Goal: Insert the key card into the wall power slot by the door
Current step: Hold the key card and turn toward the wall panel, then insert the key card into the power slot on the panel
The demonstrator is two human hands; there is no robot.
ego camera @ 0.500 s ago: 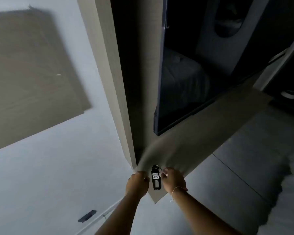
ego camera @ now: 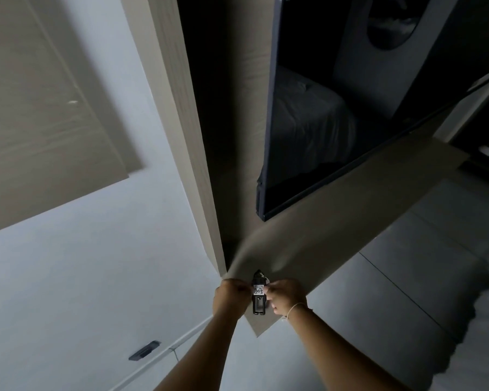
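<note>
The key card (ego camera: 259, 299) is a small black tag with a white label on its upper part and a ring at the top. It hangs upright low in the middle of the view, between my two hands. My left hand (ego camera: 231, 298) pinches its left edge at the label. My right hand (ego camera: 288, 296), with a thin band on the wrist, pinches the right edge. A small dark rectangular fitting (ego camera: 144, 350) sits on the white wall to the lower left, well away from both hands. I cannot tell whether it is the power slot.
A pale wood panel edge (ego camera: 181, 131) runs down the middle, with a dark recess and a black glossy screen (ego camera: 308, 136) to its right. A wood shelf (ego camera: 336, 235) lies behind my hands. White bedding (ego camera: 477, 320) is at the right. The room is dim.
My fingers have closed in tighter on the tag's label from both sides. The tag stays at about the same spot.
</note>
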